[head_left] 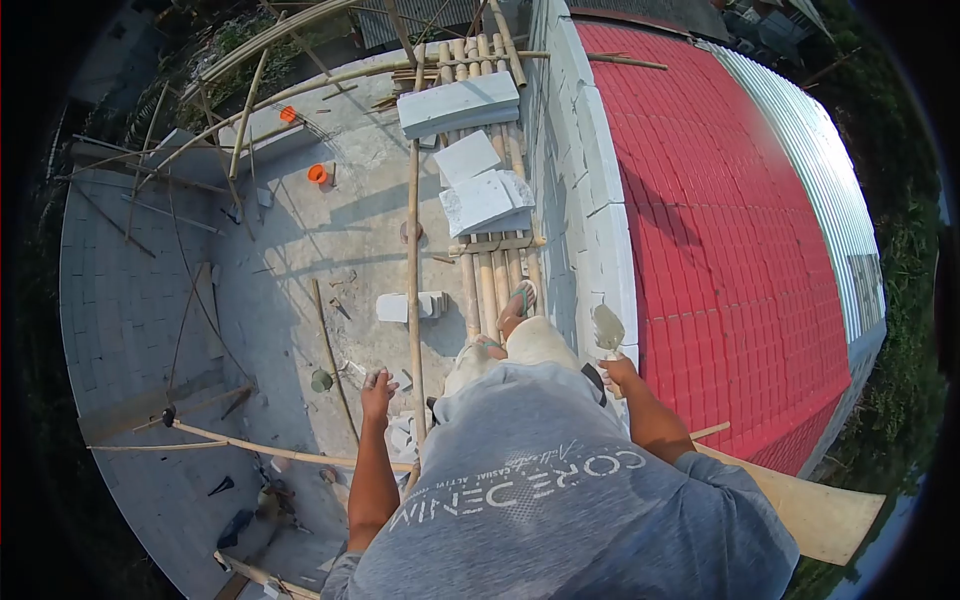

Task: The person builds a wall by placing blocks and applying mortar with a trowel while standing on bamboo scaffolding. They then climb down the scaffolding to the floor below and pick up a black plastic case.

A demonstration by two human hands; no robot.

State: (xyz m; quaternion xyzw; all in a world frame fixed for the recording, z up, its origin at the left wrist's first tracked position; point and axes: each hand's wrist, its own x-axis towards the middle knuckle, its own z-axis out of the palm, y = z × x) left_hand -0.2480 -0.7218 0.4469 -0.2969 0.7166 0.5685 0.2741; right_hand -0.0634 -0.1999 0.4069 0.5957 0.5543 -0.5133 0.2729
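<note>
The person wears a short-sleeved grey-blue T-shirt, darker in patches, with white "CORE DENIM" lettering (smaller white script runs beside it). Below are pale beige trousers and green-strapped sandals

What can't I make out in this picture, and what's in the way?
All in the head view:
Trowel: handle mostly covered by the right hand.
Left hand: too small to tell if it holds anything.
Orange bucket: contents too small to see.
Board: inner end hidden behind the shirt.

Two hands; one trowel; two orange buckets
</note>
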